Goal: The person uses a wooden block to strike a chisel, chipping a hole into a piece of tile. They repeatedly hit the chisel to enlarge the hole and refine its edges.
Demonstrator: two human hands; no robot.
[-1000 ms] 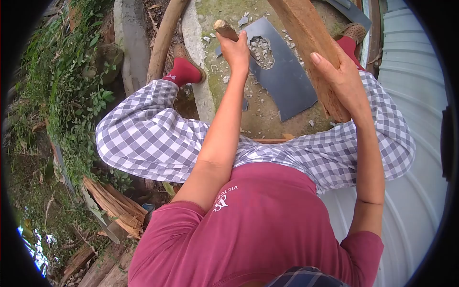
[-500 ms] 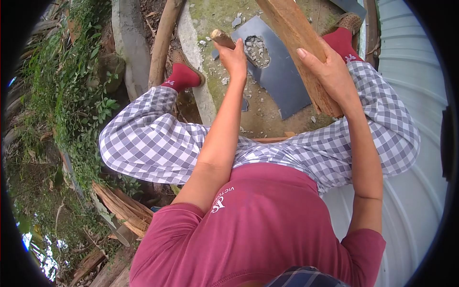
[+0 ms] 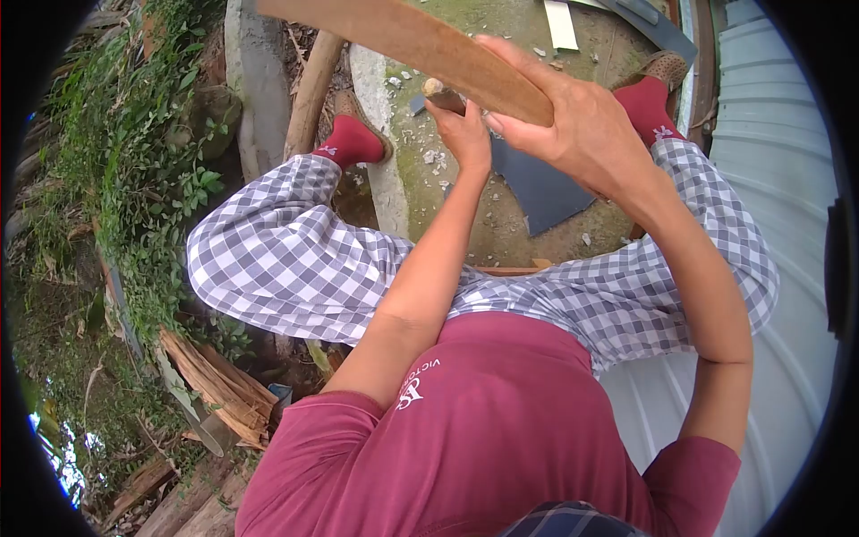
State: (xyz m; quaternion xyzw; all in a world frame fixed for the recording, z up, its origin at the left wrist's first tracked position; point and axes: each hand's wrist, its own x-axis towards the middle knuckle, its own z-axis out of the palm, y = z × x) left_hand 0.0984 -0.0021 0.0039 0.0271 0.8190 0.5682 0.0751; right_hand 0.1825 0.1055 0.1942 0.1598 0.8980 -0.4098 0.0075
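Note:
My left hand [image 3: 465,139] is closed round a short round wooden handle [image 3: 445,96] with a pale end. Whatever lies beyond this handle is hidden. My right hand [image 3: 586,125] grips the near end of a long wooden plank [image 3: 403,40], its thumb below and fingers over the top. The plank slants up to the left, raised above the ground, and passes just over the handle. Under my hands lies a broken dark grey slab [image 3: 541,192], partly covered by the plank and my right hand.
Mossy concrete [image 3: 483,224] with scattered chips lies between my feet. A pale strip [image 3: 561,25] and another grey slab piece [image 3: 649,27] lie at the far side. Corrugated metal sheet [image 3: 769,134] runs along the right. Plants [image 3: 152,179], a log [image 3: 313,94] and split wood [image 3: 219,385] are left.
My right hand has swung the plank up and leftward, from a steep slant to a flatter one across the slab. My left hand keeps the handle and appears slightly lower and further right.

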